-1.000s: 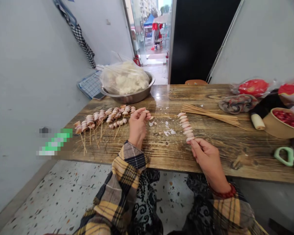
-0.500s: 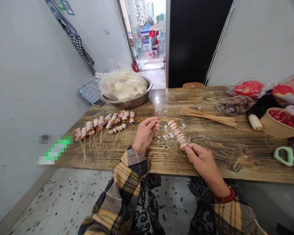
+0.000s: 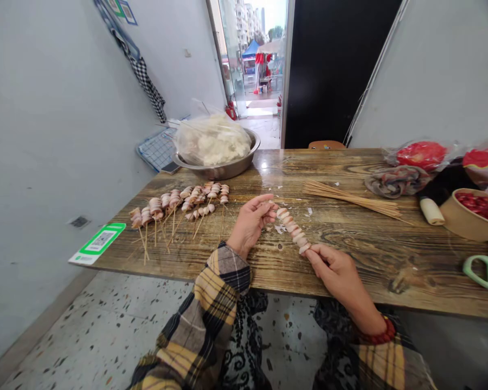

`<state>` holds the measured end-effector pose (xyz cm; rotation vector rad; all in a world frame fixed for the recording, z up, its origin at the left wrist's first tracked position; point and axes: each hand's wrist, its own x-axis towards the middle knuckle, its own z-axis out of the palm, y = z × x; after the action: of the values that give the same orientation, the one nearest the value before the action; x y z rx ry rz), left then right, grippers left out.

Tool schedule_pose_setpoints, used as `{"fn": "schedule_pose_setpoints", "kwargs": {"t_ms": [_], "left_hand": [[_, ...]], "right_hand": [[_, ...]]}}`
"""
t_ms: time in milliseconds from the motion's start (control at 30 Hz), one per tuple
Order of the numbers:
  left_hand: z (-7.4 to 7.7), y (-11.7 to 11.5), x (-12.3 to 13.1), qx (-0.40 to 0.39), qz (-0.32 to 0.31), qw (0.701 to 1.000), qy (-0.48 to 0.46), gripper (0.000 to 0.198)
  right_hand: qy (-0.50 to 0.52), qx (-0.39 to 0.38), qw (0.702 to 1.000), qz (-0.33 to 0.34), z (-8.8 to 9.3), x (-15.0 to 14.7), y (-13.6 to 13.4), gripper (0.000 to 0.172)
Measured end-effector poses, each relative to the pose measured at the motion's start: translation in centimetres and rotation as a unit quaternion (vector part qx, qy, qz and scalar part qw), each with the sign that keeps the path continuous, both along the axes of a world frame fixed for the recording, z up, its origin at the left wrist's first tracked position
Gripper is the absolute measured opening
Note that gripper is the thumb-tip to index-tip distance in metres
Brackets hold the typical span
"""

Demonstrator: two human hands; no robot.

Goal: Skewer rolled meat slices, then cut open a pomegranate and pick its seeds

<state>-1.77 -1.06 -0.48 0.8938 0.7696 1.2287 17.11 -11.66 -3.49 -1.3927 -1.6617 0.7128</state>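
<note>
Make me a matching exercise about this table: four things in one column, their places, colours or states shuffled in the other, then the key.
Things
1. Right hand
2. Metal basin
3. Bare thin skewers
4. QR-code card

Places, colours, states
A. Green and white, at the left end of the wooden table
B. Lying together in a bundle, nothing threaded on them
C. Pinching the near end of a row of pale slices
D. Bearing a clear plastic bag with whitish contents

Right pairs: 1-C, 2-D, 3-B, 4-A
</note>
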Motion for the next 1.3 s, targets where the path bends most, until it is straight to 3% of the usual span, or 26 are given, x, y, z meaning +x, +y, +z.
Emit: {"fn": "schedule_pose_setpoints", "kwargs": {"t_ms": [267,667,900,1300], "left_hand": [[-1.0,0.0,0.2,-0.019,0.009,1.0,-0.014,0.012],[-1.0,-0.1,0.3,-0.017,0.033,0.999,-0.003,0.03],[-1.1,0.0,0.6,0.023,0.061,0.996,0.059,0.024],[-0.6,-0.4,0.5,0.017,0.024,0.999,-0.023,0.025]], "right_hand": [[-0.02,-0.015,1.0,0.01,-0.6,0.2,-0.2,0.033],[-0.021,-0.013,0.999,0.021,-0.7,0.2,-0.2,0.035],[-0.03,0.001,0.999,0.03,-0.2,0.0,0.0,0.034],[-0.029,0.009,0.999,0.019,-0.6,0.0,0.1,0.034]]}}
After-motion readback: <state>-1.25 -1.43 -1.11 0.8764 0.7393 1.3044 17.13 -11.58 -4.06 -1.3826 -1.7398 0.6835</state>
